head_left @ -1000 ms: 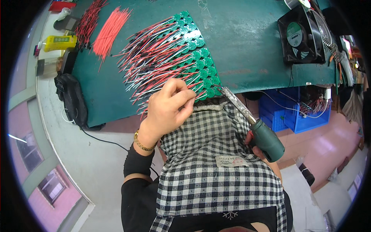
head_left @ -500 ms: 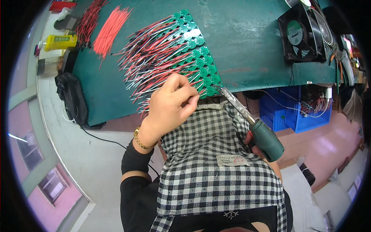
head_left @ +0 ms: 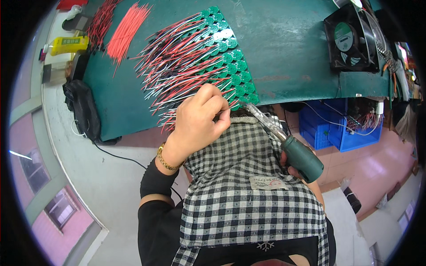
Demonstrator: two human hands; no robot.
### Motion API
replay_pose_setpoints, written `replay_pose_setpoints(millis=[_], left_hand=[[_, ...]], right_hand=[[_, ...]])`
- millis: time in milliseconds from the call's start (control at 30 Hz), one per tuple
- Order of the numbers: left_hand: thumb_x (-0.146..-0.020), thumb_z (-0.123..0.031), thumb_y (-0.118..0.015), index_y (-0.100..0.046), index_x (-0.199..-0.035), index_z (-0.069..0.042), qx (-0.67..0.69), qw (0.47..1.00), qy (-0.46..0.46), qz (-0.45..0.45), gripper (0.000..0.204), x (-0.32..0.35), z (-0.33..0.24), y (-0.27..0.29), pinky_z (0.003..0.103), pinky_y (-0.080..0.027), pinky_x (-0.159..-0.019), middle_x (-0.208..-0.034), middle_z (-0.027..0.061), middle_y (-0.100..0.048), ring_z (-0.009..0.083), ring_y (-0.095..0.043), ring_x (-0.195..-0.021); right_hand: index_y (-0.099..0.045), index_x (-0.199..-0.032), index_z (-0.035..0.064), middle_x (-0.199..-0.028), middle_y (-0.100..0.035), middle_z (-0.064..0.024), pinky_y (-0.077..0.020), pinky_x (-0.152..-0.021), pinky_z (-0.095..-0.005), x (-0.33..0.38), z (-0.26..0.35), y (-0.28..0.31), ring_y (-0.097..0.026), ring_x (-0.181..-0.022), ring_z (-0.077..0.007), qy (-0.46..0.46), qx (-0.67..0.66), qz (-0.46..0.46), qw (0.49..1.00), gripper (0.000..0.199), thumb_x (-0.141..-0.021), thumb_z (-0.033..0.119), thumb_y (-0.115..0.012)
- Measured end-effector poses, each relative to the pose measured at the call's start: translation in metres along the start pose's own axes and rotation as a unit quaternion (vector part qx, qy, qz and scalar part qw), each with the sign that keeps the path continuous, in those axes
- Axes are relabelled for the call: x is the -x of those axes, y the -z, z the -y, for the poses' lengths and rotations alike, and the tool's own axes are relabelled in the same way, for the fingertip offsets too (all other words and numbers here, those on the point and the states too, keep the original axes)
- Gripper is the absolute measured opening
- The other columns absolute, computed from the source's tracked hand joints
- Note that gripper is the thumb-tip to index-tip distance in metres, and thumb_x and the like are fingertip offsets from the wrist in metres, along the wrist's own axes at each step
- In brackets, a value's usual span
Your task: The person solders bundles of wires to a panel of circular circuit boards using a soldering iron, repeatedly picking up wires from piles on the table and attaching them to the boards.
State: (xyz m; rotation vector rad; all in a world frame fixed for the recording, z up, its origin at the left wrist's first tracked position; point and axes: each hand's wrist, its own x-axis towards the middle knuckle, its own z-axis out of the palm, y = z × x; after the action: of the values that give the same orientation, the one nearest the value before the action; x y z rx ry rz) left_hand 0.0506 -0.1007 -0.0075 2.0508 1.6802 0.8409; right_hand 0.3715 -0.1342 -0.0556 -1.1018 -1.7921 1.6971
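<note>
My left hand point(head_left: 199, 122) is closed in a pinch at the near edge of a sheet of round green circuit boards point(head_left: 240, 79). A thin red wire point(head_left: 233, 104) shows between its fingertips and the nearest boards; the pinch itself is partly hidden. In my right hand point(head_left: 289, 166), mostly hidden behind the handle, is a soldering iron point(head_left: 302, 157) with a dark green handle. Its worn metal barrel slants up and left, and its tip is at the sheet's near corner, close to the wire. Rows of red, white and black wires point(head_left: 177, 66) fan leftward from the boards.
Bundles of red wires point(head_left: 128, 33) lie at the far left of the green table point(head_left: 284, 53), near a yellow bottle point(head_left: 70, 45). A black fan point(head_left: 350, 40) stands at the right. Blue crates point(head_left: 360, 138) sit below the table's right edge. A black bag-like item point(head_left: 83, 111) lies left.
The iron's tip has moved left and slightly down along the sheet's near edge, toward my left fingertips. My left hand has shifted slightly right and stays pinched.
</note>
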Motion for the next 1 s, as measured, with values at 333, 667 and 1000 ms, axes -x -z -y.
replay_pose_setpoints(millis=[333, 667, 1000], left_hand=[[-0.065, -0.002, -0.068, -0.057, -0.070, -0.007, 0.000, 1.000, 0.009, 0.010, 0.013, -0.002, -0.001, 0.001, 0.032, -0.045, -0.049, -0.078, 0.0036, -0.054, 0.0212, -0.054, -0.055], [-0.065, 0.001, -0.068, -0.058, -0.071, -0.005, 0.017, 1.000, -0.006, -0.008, 0.014, -0.001, 0.004, 0.000, 0.027, -0.044, -0.045, -0.080, 0.0035, -0.057, 0.0150, -0.054, -0.054], [-0.064, 0.001, -0.067, -0.058, -0.071, -0.006, -0.005, 1.000, 0.010, 0.021, 0.014, -0.004, 0.000, 0.002, 0.029, -0.045, -0.047, -0.079, 0.0032, -0.056, 0.0172, -0.055, -0.056]], right_hand=[[-0.067, -0.094, 0.0055, -0.083, -0.067, -0.0070, -0.0516, -0.064, -0.0305, 0.002, 0.007, 0.001, -0.066, -0.072, -0.0220, -0.032, 0.011, 0.009, 0.999, 0.034, -0.077, 0.035, -0.070], [-0.067, -0.093, 0.0063, -0.080, -0.068, -0.0061, -0.0510, -0.060, -0.0293, 0.006, -0.006, 0.006, -0.067, -0.068, -0.0214, -0.045, 0.099, 0.028, 0.994, 0.038, -0.071, 0.037, -0.072], [-0.067, -0.092, 0.0053, -0.072, -0.066, -0.0055, -0.0494, -0.058, -0.0305, 0.007, 0.002, 0.008, -0.065, -0.062, -0.0224, -0.108, 0.062, 0.045, 0.991, 0.049, -0.073, 0.050, -0.071]])
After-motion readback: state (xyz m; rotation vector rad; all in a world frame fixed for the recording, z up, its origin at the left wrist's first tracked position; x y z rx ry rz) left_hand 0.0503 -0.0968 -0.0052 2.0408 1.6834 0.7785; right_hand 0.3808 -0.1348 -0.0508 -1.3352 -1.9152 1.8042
